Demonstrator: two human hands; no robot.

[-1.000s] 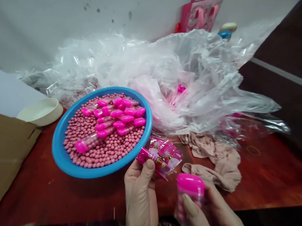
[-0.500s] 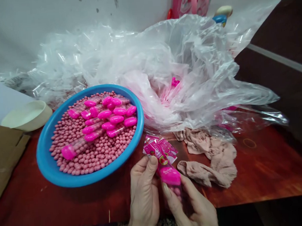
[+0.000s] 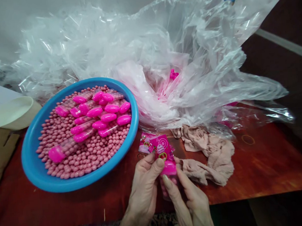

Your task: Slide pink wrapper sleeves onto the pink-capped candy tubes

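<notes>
A clear tube with a bright pink cap and pink balls inside stands between my hands near the table's front edge. My right hand is closed round the tube just below the cap, thumb on the near side. My left hand pinches a pink printed plastic sleeve, which stands up above the cap. Whether the sleeve goes around the cap or lies behind it, I cannot tell. More printed sleeves lie on the table just behind the left fingers.
To the left, a blue basin holds pink balls and several pink-capped tubes. Crumpled clear plastic bags spread along the back. A beige cloth lies right of my hands. At far left are a white bowl and cardboard.
The printed sleeve now stands more upright and shows more of its face above the cap. The tube is straighter between my hands. The view has tipped down and shifted slightly.
</notes>
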